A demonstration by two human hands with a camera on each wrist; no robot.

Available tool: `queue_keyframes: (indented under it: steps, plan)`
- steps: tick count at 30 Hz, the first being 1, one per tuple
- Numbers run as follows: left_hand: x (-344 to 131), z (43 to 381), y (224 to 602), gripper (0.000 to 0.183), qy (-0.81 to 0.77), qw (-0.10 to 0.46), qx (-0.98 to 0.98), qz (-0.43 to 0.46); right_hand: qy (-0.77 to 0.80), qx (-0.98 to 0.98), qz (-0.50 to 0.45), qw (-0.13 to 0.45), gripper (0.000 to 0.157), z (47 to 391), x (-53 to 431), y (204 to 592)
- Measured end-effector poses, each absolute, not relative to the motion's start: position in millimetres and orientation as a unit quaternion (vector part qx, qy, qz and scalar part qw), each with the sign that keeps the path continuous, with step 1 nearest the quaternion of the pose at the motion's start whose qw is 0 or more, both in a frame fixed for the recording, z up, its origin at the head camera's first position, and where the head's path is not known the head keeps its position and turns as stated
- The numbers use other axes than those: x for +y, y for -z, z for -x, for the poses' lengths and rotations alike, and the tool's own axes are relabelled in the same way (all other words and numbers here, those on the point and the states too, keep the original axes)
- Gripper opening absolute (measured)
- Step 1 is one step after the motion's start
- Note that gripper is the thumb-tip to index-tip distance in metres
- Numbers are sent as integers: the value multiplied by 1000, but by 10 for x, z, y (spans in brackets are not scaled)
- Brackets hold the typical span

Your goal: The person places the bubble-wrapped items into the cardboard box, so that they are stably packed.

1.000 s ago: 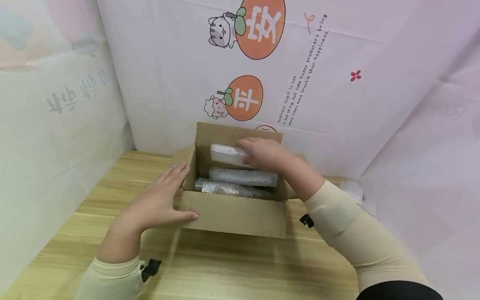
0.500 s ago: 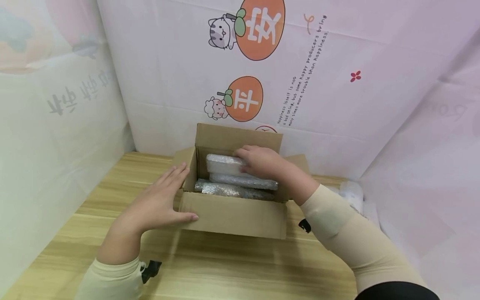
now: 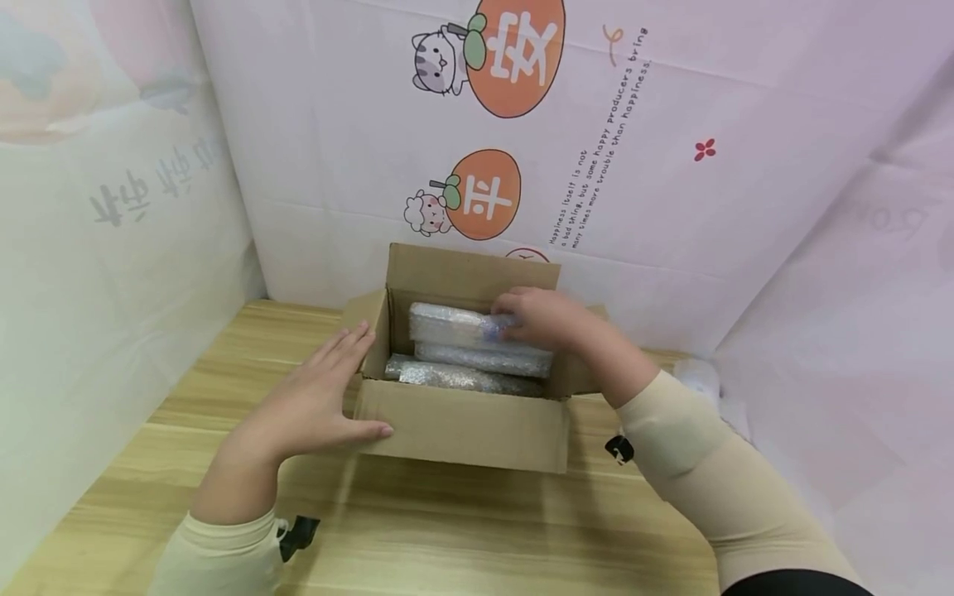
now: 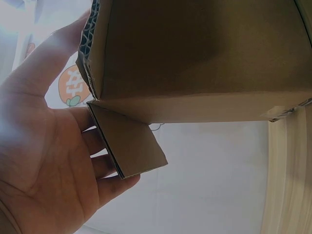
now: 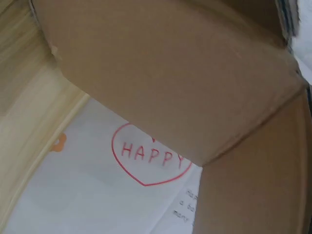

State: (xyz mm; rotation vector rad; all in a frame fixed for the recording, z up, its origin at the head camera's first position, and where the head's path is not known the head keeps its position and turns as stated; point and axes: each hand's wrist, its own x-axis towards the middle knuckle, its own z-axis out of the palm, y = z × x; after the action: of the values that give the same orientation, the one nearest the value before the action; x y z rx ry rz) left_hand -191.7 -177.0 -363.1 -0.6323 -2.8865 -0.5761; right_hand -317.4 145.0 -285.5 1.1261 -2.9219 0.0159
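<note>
An upright cardboard box (image 3: 462, 432) stands with its flaps spread, holding several bubble-wrapped packages. At the back, a bubble-wrapped package (image 3: 450, 325) lies along the box, its right end behind my right hand (image 3: 547, 319). That hand's fingers curl over its top edge, with the thumb in front. Closer to the front lie another wrapped package (image 3: 480, 359) and a shinier one (image 3: 462, 377). My left hand (image 3: 316, 393) steadies the box's left side, fingers straight along the side flap (image 4: 129, 141) and thumb by the front flap. The right wrist view shows only cardboard, not the hand.
White rolled material (image 3: 701, 377) lies at the right, beside the wall. A wooden table (image 3: 462, 530) spreads under the box. Printed white sheets (image 3: 328, 165) wall in the back and both sides.
The rear package has come down into the box, against the package in front of it. My right hand has slid rightward along it. The left hand stays where it was.
</note>
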Motion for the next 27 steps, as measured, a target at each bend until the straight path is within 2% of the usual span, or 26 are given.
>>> queue_keyframes:
  steps: [4,10,17,27]
  plan:
    - [-1774,1916,3618,123,191,66,-957,208,26,-928,-370,13,30,3189,1431,2954]
    - [-1772,1909,3597,123,186,67,-957,211,27,-929,-369,23,34,3191,1444,2959]
    - [-1764,1887,3580,122,186,69,-957,213,-23,-935,-354,22,47,3140,1517,2775]
    - [-1772,1873,3591,122,186,71,-957,210,-100,-945,-302,70,69,2956,1772,2539]
